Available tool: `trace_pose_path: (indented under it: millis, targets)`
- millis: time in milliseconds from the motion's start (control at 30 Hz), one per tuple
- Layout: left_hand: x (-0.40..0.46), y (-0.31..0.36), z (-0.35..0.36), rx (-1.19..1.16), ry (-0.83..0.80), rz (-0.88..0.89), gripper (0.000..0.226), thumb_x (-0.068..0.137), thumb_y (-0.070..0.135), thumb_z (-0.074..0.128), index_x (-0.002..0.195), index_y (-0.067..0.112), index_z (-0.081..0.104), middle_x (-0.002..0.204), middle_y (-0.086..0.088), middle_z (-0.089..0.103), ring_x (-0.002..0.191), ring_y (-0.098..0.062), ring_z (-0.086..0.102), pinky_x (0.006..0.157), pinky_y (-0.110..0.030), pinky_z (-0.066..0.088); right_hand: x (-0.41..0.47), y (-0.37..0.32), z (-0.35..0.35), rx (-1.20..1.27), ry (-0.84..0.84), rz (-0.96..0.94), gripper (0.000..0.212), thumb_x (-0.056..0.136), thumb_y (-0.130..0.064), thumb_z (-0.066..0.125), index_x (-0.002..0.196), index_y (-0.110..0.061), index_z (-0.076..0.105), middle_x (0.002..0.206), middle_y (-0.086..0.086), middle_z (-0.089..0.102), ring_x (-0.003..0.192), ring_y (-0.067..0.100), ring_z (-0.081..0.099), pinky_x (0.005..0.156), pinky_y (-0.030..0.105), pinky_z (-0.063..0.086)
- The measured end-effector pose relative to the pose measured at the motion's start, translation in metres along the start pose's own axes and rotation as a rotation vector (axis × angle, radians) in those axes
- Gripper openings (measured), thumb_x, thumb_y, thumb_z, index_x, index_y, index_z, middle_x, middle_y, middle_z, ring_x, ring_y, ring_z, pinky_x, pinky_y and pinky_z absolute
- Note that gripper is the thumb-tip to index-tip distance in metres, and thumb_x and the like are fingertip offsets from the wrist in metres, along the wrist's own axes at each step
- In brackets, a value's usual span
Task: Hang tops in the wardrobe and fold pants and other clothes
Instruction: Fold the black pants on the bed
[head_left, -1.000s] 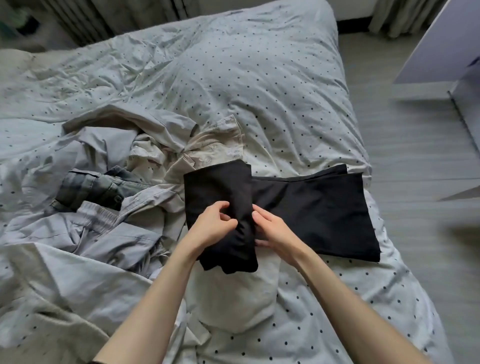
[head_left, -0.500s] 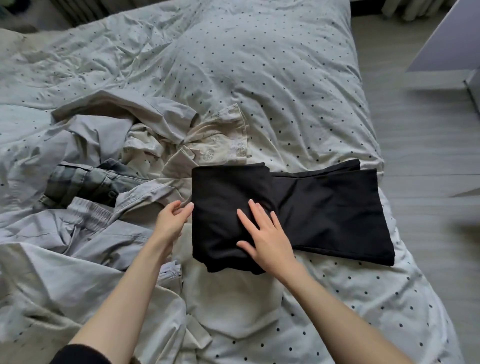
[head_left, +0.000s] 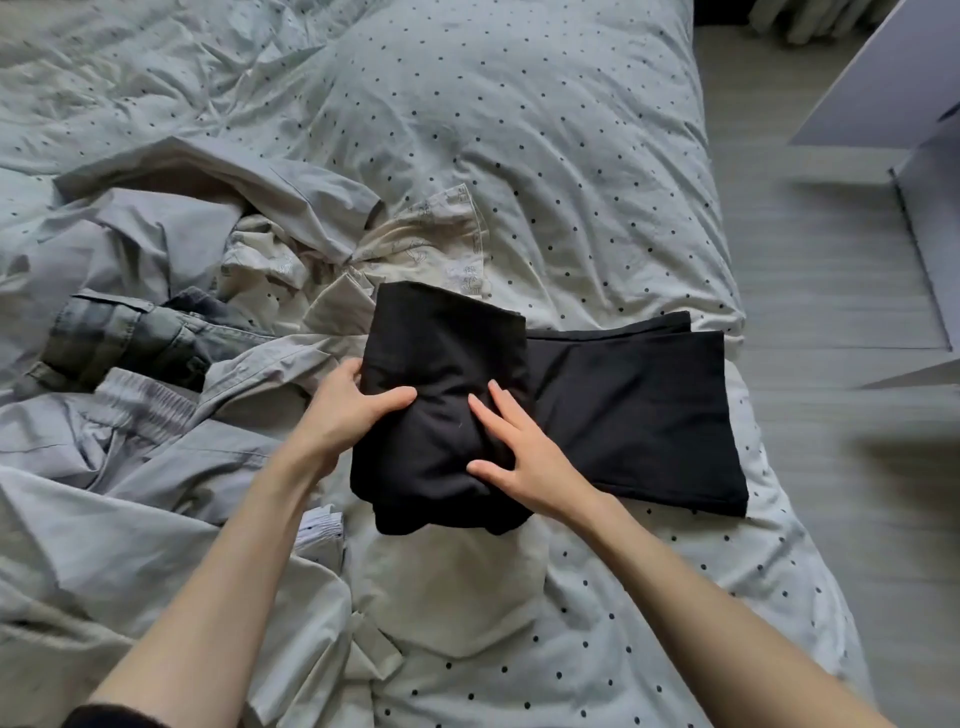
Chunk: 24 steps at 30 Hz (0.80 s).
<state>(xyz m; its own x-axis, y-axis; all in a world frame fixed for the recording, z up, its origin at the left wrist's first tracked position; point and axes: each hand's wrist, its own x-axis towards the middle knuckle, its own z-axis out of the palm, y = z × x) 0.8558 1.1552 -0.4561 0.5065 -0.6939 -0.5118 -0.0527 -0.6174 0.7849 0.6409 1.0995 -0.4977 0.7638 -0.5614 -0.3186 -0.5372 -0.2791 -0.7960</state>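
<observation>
Since half a second ago, left hand (head_left: 347, 410) moved off the grey clothes onto the black pants (head_left: 623, 410), gripping the folded end's left edge. Right hand (head_left: 524, 452) lies flat, fingers spread, pressing the fold. Pants lie on the bed (head_left: 519, 156). Step: folding pants, partway. Next likely needs another fold rightward. No containers visible.

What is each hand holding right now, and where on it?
Left hand grips the black pants at the folded left edge; right hand only presses flat on top.
</observation>
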Motion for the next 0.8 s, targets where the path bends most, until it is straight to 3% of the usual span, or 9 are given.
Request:
trace_pose_path:
  millis: [67, 233, 333, 400, 467, 533, 633, 733, 800]
  targets:
    - [-0.009, 0.012, -0.014, 0.060, 0.032, 0.050, 0.029, 0.073, 0.012, 0.078, 0.095, 0.018, 0.061, 0.089, 0.006, 0.067, 0.069, 0.006, 0.065, 0.058, -0.010, 0.048, 0.003, -0.013, 0.003, 0.084, -0.036, -0.011, 0.074, 0.089, -0.033, 0.063, 0.148, -0.034, 0.019, 0.159, -0.006, 0.001, 0.145, 0.007, 0.001, 0.113, 0.017, 0.009]
    - [-0.021, 0.052, -0.026, 0.337, 0.121, 0.031, 0.052, 0.066, 0.029, 0.082, 0.109, 0.012, 0.059, 0.105, -0.006, 0.067, 0.096, -0.022, 0.064, 0.089, -0.042, 0.050, 0.012, -0.044, 0.007, 0.223, 0.017, 0.057, 0.071, 0.086, -0.024, 0.065, 0.146, -0.030, 0.029, 0.158, -0.005, 0.012, 0.144, 0.009, 0.013, 0.115, 0.021, 0.014]
    - [-0.032, 0.072, 0.003, 0.345, 0.068, 0.055, 0.065, 0.057, 0.043, 0.083, 0.109, 0.014, 0.057, 0.102, -0.004, 0.066, 0.092, -0.019, 0.064, 0.082, -0.038, 0.053, 0.000, -0.036, -0.006, 0.477, 0.157, 0.193, 0.052, 0.090, -0.016, 0.060, 0.139, -0.022, 0.045, 0.142, -0.002, 0.044, 0.128, 0.009, 0.043, 0.107, 0.024, 0.031]
    - [-0.036, 0.079, 0.036, 0.280, 0.016, 0.097, 0.053, 0.067, 0.039, 0.081, 0.108, 0.017, 0.057, 0.097, -0.002, 0.063, 0.081, -0.014, 0.063, 0.067, -0.031, 0.053, -0.011, -0.023, -0.022, 0.865, 0.216, 0.321, 0.036, 0.095, -0.023, 0.054, 0.130, -0.020, 0.056, 0.119, -0.005, 0.062, 0.102, 0.006, 0.060, 0.087, 0.028, 0.049]
    - [-0.041, 0.077, 0.073, 0.373, -0.071, 0.158, 0.041, 0.075, 0.033, 0.074, 0.110, 0.019, 0.057, 0.101, -0.002, 0.062, 0.087, -0.016, 0.062, 0.077, -0.031, 0.051, -0.022, -0.004, -0.041, 1.227, 0.274, 0.432, 0.034, 0.098, -0.038, 0.043, 0.114, -0.019, 0.066, 0.107, -0.002, 0.070, 0.094, 0.011, 0.066, 0.075, 0.028, 0.054]
    - [-0.046, 0.068, 0.109, 0.527, -0.193, 0.208, 0.044, 0.080, 0.028, 0.070, 0.121, 0.017, 0.056, 0.111, -0.001, 0.061, 0.101, -0.017, 0.059, 0.092, -0.027, 0.043, -0.035, 0.021, -0.056, 1.363, 0.360, 0.424, 0.044, 0.100, -0.042, 0.035, 0.104, -0.017, 0.071, 0.108, 0.006, 0.071, 0.100, 0.018, 0.067, 0.080, 0.030, 0.056]
    - [-0.044, 0.055, 0.133, 0.498, -0.234, 0.232, 0.034, 0.086, 0.017, 0.063, 0.119, 0.016, 0.061, 0.107, 0.001, 0.067, 0.097, -0.016, 0.061, 0.089, -0.022, 0.042, -0.050, 0.050, -0.066, 1.071, 0.399, 0.431, 0.032, 0.096, -0.040, 0.047, 0.115, -0.022, 0.065, 0.119, 0.001, 0.066, 0.107, 0.011, 0.063, 0.095, 0.030, 0.049]
    - [-0.029, 0.042, 0.119, 0.390, 0.093, 0.238, 0.019, 0.086, 0.014, 0.060, 0.103, 0.016, 0.067, 0.094, 0.000, 0.067, 0.085, -0.016, 0.062, 0.076, -0.027, 0.048, -0.053, 0.071, -0.058, 0.702, 0.371, 0.523, 0.055, 0.089, -0.041, 0.059, 0.139, -0.025, 0.043, 0.138, -0.005, 0.050, 0.122, 0.009, 0.051, 0.105, 0.031, 0.040]
    - [-0.018, 0.030, 0.102, 0.342, 0.205, 0.128, 0.027, 0.085, 0.024, 0.064, 0.110, 0.014, 0.061, 0.100, -0.004, 0.063, 0.084, -0.016, 0.058, 0.075, -0.028, 0.044, -0.053, 0.073, -0.050, 0.531, 0.344, 0.563, 0.070, 0.087, -0.043, 0.061, 0.147, -0.023, 0.030, 0.146, -0.004, 0.039, 0.133, 0.014, 0.038, 0.111, 0.032, 0.031]
